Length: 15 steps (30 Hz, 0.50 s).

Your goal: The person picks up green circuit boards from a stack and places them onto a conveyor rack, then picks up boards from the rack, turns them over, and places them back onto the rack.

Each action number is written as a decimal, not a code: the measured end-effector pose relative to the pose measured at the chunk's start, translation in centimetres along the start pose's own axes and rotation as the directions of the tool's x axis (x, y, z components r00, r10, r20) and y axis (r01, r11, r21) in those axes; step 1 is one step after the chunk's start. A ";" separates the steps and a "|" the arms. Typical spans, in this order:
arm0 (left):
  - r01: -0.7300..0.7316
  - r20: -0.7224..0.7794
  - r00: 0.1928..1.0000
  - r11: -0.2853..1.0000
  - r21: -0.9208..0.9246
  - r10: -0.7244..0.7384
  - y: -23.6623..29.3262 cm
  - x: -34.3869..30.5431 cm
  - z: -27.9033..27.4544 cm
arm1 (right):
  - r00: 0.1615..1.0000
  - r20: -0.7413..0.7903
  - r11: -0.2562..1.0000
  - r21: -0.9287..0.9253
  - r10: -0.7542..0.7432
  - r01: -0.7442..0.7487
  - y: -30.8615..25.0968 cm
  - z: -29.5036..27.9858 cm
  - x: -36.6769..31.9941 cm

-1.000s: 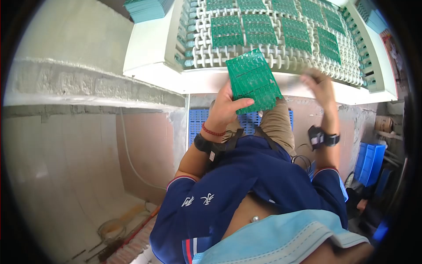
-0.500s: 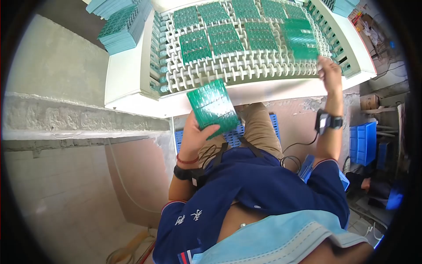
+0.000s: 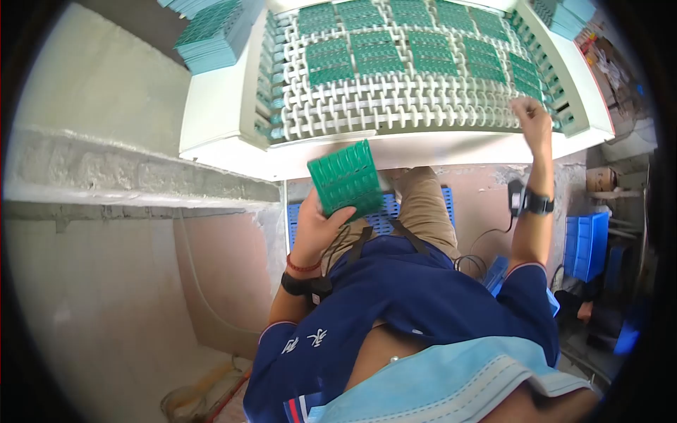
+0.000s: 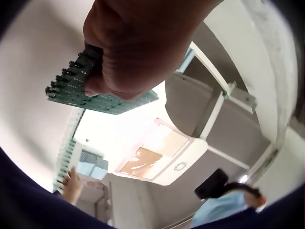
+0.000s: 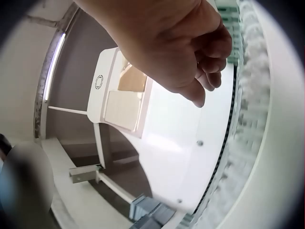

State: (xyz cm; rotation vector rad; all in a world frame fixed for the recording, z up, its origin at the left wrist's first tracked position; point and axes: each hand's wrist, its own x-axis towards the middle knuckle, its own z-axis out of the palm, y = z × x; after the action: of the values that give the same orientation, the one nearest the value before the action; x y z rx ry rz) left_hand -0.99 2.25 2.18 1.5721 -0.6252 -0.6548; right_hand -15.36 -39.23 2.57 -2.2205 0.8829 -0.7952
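Note:
In the head view my left hand [image 3: 314, 229] grips a small stack of green circuit boards [image 3: 345, 180] by its lower left edge, thumb on top. The stack [image 4: 76, 86] also juts from the fingers in the left wrist view. My right hand [image 3: 534, 123] is over the right end of the roller conveyor [image 3: 381, 109], just in front of a circuit board [image 3: 525, 74] lying on the rollers. Seen from the right wrist, that hand [image 5: 190, 52] has loosely bent fingers with nothing between them. More boards [image 3: 377, 55] lie in two rows on the conveyor.
A tall stack of boards [image 3: 215, 39] stands left of the conveyor, and another stack [image 3: 564, 17] at the far right. The conveyor's white front edge [image 3: 317, 158] runs between the rollers and my lap. A blue crate [image 3: 585, 247] sits at the right.
My right hand has carried a board over the rollers, laid it at the right end of the front row and let go. The left hand has moved left, still holding its stack.

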 end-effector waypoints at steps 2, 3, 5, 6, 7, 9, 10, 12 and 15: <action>0.011 0.003 1.000 0.842 -0.539 -0.011 -0.3 0.8 0.6 | 0.954 0.299 0.949 0.298 0.009 -0.102 -3.0 3.4 -3.3; 0.007 0.043 0.999 0.796 -0.605 0.023 -0.2 1.2 0.6 | 0.868 0.495 0.905 0.345 0.049 -0.248 -5.8 4.9 -5.4; 0.086 0.089 0.995 0.717 -0.691 -0.034 -0.1 1.5 0.6 | 0.731 0.674 0.789 0.505 -0.108 -0.349 -10.1 7.7 -9.1; 0.081 0.075 0.996 0.716 -0.693 -0.040 -0.2 1.6 0.5 | 0.685 0.711 0.740 0.544 -0.157 -0.396 -11.1 9.1 -10.5; 0.089 0.089 0.995 0.687 -0.721 -0.036 -0.4 1.6 0.4 | 0.634 0.745 0.687 0.573 -0.208 -0.448 -11.8 10.2 -11.5; 0.088 0.078 0.996 0.652 -0.753 -0.045 -0.8 1.4 -0.1 | 0.611 0.767 0.676 0.557 -0.195 -0.483 -13.0 11.9 -12.1; 0.108 0.115 0.993 0.569 -0.815 -0.024 -1.1 1.3 -0.6 | 0.603 0.778 0.663 0.549 -0.180 -0.510 -13.4 12.5 -12.4; 0.141 0.173 0.985 0.464 -0.875 0.028 -1.7 0.8 -1.8 | 0.593 0.789 0.656 0.533 -0.158 -0.535 -14.1 13.3 -12.8; 0.096 0.113 0.994 0.475 -0.875 0.006 -2.8 0.4 -2.7 | 0.586 0.801 0.642 0.514 -0.123 -0.569 -14.7 13.9 -12.9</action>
State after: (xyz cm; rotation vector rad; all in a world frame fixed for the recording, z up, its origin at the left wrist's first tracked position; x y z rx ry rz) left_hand 1.32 4.07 -0.40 0.5520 -0.2104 -0.9100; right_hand -7.62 -16.61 0.46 -1.3668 0.2835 0.0741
